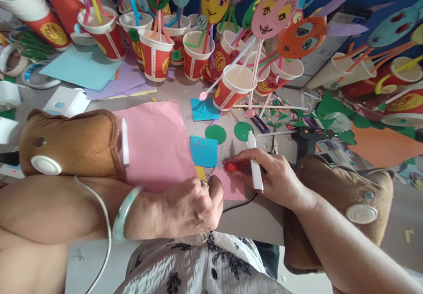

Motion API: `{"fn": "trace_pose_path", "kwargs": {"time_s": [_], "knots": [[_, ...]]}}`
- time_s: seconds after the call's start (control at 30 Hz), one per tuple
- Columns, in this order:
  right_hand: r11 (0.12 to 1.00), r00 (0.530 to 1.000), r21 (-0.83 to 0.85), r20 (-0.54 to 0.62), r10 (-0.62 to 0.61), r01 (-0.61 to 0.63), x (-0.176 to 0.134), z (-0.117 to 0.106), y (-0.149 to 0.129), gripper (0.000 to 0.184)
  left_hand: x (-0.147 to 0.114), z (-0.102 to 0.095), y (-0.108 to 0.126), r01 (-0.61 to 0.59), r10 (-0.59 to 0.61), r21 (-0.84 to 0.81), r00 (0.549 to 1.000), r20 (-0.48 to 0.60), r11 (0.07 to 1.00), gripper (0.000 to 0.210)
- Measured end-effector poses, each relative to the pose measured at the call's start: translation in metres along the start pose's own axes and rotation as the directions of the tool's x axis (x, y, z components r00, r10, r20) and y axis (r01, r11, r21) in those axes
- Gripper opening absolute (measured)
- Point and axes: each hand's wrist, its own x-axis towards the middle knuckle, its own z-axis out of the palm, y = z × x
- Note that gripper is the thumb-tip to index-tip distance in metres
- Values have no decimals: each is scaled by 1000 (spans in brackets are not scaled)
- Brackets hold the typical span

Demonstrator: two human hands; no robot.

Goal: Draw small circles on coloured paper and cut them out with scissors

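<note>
Tabletop (257,219) takes up most of the frame; near edge runs across lower ctr, just above a patterned shirt (198,263). Grey strip of it shows lower ctr, btwn left hand & R cushion: main open room, w/ a thin black cable (243,203) along its top. Elsewhere tight: paper cups (156,56) w/ straws & paper faces (275,12) line the top of frame.

Brown cushions each side: L cushion (72,142) mid-left, arm across its lower edge; R cushion (340,206) lower right, behind the other forearm.

Big pink sheet (155,144), L of ctr, runs from L cushion to the blue note. Orange sheet (385,144) far right, green scraps (333,106) just above it.

Left hand (194,206), ctr: fingers curled in together, over pink sheet's lower R corner; can't tell if anything's held. Right hand (266,173), R of ctr: clamped on a white marker (255,168), dark end up, overlapping a green circle (243,131) in view.

Small pink pc (234,188) btwn the hands, R edge under right hand. Blue note (204,153) w/ red rings drawn, just above left hand. White pen (124,142) along pink sheet's L edge. Smallest: red thing (231,166) at right hand's fingertips, can't tell what.
</note>
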Motion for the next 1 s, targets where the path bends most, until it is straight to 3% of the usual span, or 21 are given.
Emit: {"fn": "trace_pose_path", "kwargs": {"time_s": [0.17,0.37,0.73,1.0], "knots": [[1000,1000,-2,2,-25,25,0,-1,1,17,0,1,2,13,-11,21,995,-103,1000,34],[1000,1000,-11,-6,-6,6,0,-1,1,16,0,2,3,75,-76,63,997,6,995,31],[1000,1000,-31,-28,-5,4,-1,-1,-1,17,0,-1,2,69,-71,101,997,11,993,34],[996,980,-77,-199,18,-34,-1,0,1,21,0,-6,0,18,-21,48,998,64,999,31]]}}
